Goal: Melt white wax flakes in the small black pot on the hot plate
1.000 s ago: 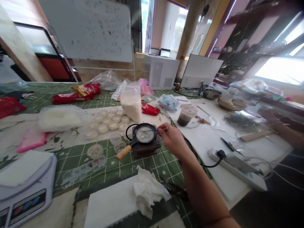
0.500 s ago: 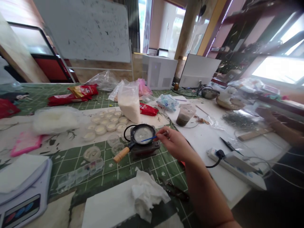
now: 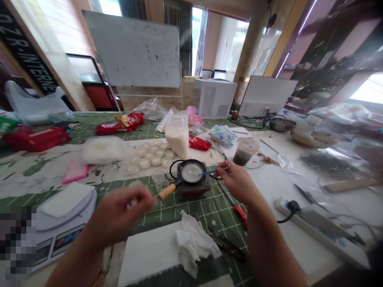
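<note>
**Change:** your left hand (image 3: 119,211) has just come into view at 10 o'clock, raised over the green cutting mat (image 3: 209,223).

**Left grip:** your fingers (image 3: 134,199) are drawn together around something small and pale; it is too blurred to tell what it is, or whether they are clamped on it.

**Right grip:** your right hand (image 3: 236,182) is at 1 o'clock, finger and thumb pinched on a thin blue stick (image 3: 208,172).

**Pan:** the small black pan (image 3: 191,172) sits at 12 o'clock on a compact electric burner (image 3: 194,192), holding a whitish liquid. The stick's tip reaches over its rim. Its wooden handle (image 3: 166,191) points toward your left hand.

**Beyond the pan:** small plastic cups of white contents (image 3: 146,157) stand at 11 o'clock, beside a clear bag of white granules (image 3: 176,133).

**Nearby:** a digital kitchen scale (image 3: 64,215) is at 9 o'clock, crumpled tissue (image 3: 194,243) at 6 o'clock, and a power strip (image 3: 317,227) at 3 o'clock.
</note>
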Demonstrator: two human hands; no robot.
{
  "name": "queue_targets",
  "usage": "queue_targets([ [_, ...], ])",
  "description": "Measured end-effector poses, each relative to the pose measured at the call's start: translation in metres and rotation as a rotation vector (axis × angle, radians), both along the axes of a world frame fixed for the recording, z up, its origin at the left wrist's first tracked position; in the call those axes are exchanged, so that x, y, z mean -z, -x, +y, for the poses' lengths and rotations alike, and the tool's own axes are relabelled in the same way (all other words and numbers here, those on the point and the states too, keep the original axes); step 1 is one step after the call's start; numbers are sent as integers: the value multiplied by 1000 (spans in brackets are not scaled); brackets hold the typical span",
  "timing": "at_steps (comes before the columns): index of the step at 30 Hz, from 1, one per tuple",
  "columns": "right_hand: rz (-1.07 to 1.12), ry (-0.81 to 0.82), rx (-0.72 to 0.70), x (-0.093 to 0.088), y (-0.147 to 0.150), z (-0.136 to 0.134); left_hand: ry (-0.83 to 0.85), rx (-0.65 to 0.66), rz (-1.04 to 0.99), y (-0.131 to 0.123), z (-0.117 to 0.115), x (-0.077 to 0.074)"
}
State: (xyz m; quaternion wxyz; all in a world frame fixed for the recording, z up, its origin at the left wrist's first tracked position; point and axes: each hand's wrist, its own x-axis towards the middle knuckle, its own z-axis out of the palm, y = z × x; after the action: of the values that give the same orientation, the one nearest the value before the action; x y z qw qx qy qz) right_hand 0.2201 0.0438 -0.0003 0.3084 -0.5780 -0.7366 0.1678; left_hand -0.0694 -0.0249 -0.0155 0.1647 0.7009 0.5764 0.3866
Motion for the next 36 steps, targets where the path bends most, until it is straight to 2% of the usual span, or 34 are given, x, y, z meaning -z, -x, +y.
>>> queue_targets([
  [2,10,3,-73,0,1,0,-46,-278,-89,-1,23,9],
  [3,7,0,-66,0,1,1,-69,-378,-120,-2,30,17],
  [5,-12,-12,20,0,2,2,-103,-459,-65,-7,33,40],
  [7,-27,-18,70,0,2,1,-195,-393,14,-15,27,65],
  [9,-22,-11,-16,1,4,0,-350,-334,67,-24,20,87],
  [11,-21,-31,-68,2,6,0,-499,-225,95,-32,17,100],
  [12,-25,-47,-48,3,7,0,-553,-170,102,-35,18,104],
  [15,-41,-53,71,3,6,1,-604,-95,108,-38,22,109],
  [19,-42,12,-40,1,3,0,-561,-34,131,-37,27,112],
  [24,-81,-27,54,-2,1,-3,-514,-6,137,-34,27,117],
  [27,-80,-3,-42,-2,0,-4,-462,34,126,-34,26,120],
  [29,-95,-19,-33,-2,1,-4,-424,25,114,-34,25,121],
  [32,-111,-45,61,-2,0,-4,-380,-46,82,-34,26,124],
  [36,-78,-18,-59,-2,0,-4,-232,-28,29,-34,29,129],
])
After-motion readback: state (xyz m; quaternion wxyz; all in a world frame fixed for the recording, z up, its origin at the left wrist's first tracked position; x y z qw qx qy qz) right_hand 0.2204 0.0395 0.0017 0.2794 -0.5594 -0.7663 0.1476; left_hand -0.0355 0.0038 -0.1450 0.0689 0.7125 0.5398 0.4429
